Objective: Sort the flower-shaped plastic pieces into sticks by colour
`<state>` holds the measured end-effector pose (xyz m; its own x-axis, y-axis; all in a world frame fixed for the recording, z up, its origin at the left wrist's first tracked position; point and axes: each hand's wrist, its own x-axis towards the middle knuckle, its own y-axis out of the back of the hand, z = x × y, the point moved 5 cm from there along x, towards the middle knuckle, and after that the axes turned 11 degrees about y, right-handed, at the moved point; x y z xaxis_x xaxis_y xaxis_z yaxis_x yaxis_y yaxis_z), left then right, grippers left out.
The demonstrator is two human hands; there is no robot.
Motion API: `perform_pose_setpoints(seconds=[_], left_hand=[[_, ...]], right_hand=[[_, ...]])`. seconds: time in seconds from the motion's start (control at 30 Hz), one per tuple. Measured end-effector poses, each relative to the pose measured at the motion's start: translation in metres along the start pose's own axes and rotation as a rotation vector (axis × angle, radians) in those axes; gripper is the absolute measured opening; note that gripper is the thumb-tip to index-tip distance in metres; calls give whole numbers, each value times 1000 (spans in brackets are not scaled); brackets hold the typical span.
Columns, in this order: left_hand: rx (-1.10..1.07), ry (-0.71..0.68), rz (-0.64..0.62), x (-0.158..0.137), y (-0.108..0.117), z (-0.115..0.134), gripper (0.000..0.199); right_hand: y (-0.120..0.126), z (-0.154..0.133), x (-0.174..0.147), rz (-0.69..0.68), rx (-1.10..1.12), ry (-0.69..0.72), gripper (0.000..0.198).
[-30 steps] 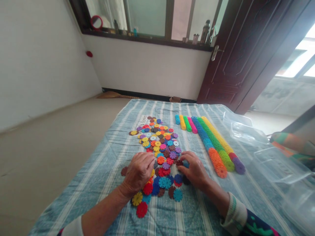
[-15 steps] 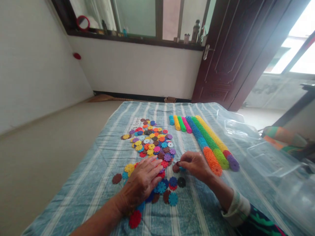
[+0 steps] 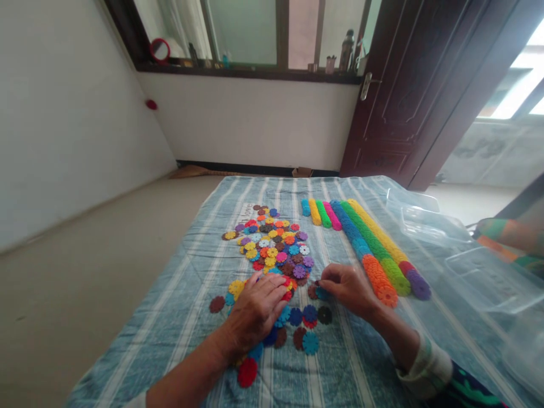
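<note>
Many small flower-shaped plastic discs [image 3: 272,246] in mixed colours lie scattered on a blue striped cloth [image 3: 187,283]. My left hand [image 3: 257,309] rests flat, fingers spread, on the near discs. My right hand [image 3: 346,288] is curled, its fingertips pinching a blue disc [image 3: 321,293] beside a brown one. To its right lie long rods of stacked discs: a blue-and-orange rod [image 3: 365,255], a green rod [image 3: 376,249] and a yellow, red and purple rod [image 3: 393,252]. Short stacks [image 3: 321,212] lie at the rods' far end.
Clear plastic containers and lids [image 3: 429,221] sit at the cloth's right side. A folded striped fabric [image 3: 505,238] lies at the far right. Bare floor runs left of the cloth. A dark wooden door [image 3: 408,90] and a window sill with small items stand behind.
My left hand opened from a loose fist and flattened over the near discs. My right hand shifted slightly right, still pinching at discs. The camera view wobbled.
</note>
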<state>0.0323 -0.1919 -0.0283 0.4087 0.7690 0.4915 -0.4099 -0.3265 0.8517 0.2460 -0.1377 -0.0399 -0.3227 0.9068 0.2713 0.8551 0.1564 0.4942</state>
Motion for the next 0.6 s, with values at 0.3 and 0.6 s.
perform_pose_setpoints(seconds=[0.3, 0.6], left_hand=[[116, 73, 53, 5, 10, -22, 20], [42, 99, 61, 19, 13, -30, 21]], right_hand=[[10, 8, 1, 46, 152, -100, 21], [8, 16, 4, 80, 224, -146, 21]])
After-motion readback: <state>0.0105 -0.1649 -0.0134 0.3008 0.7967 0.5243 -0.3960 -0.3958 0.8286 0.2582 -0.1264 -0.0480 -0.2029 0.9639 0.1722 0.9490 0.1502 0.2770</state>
